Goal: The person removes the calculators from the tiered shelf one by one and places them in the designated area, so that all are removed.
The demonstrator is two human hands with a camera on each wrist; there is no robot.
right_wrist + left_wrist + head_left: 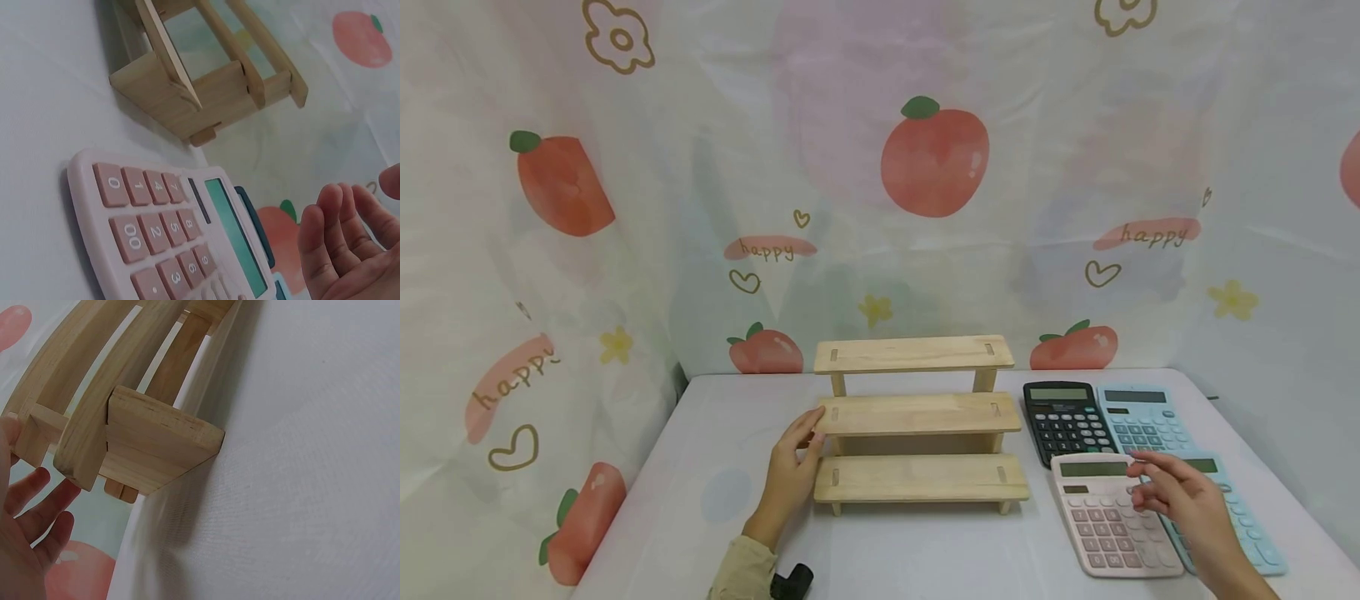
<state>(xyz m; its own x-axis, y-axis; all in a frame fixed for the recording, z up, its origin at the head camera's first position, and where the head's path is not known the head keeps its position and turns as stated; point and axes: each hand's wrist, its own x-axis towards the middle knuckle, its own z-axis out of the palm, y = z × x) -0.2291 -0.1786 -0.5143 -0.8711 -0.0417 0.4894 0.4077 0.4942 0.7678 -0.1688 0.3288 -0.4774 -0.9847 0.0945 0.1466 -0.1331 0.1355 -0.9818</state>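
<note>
A three-tier wooden stand [917,414] is on the white table. My left hand [794,472] is at its left end, fingertips touching the end of the middle board [84,437]. The fingers of that hand are spread and slightly bent. My right hand [1187,504] hovers over the calculators with loosely bent fingers and nothing in them. Beneath it lie a pink calculator [1105,533] and a light blue calculator [1251,525], the latter partly hidden by the hand. The right wrist view shows the pink calculator [144,212] close up, apart from the fingers [331,244].
Behind the pink calculator lie a black calculator [1066,417] and another light blue calculator [1138,417], side by side. A small black object [792,582] is by the left sleeve [743,571]. A patterned cloth backdrop [850,150] encloses the table [910,554] at the back and sides.
</note>
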